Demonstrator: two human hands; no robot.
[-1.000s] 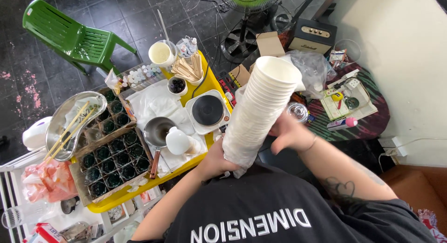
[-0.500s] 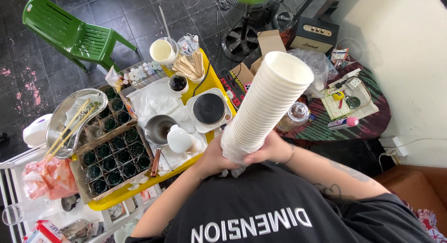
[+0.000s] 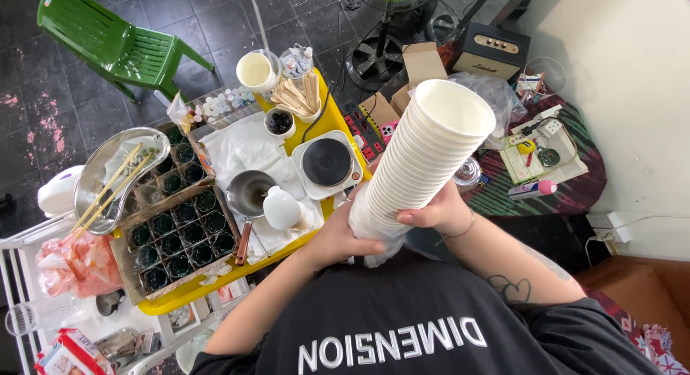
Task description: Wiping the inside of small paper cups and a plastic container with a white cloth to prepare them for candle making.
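We hold a tilted cup stack point(image 3: 424, 159) above the yellow table point(image 3: 345, 141) edge: left hand point(image 3: 338, 235) wraps its bagged base, right hand point(image 3: 438, 213) clasps its side, beside the hotplate point(image 3: 327, 163).

- A small makeshift drink or snack stall, set up on a dark tiled floor point(image 3: 86, 116).
- The yellow table point(image 3: 215, 278) is crowded with a hot plate point(image 3: 327, 163), a saucepan point(image 3: 248, 195) and a crate of dark-filled glasses point(image 3: 176, 238).
- A tall stack of white paper cups point(image 3: 424, 156) fits serving customers.
- A green plastic chair point(image 3: 115, 41) and a standing fan point(image 3: 392, 5) stand nearby.
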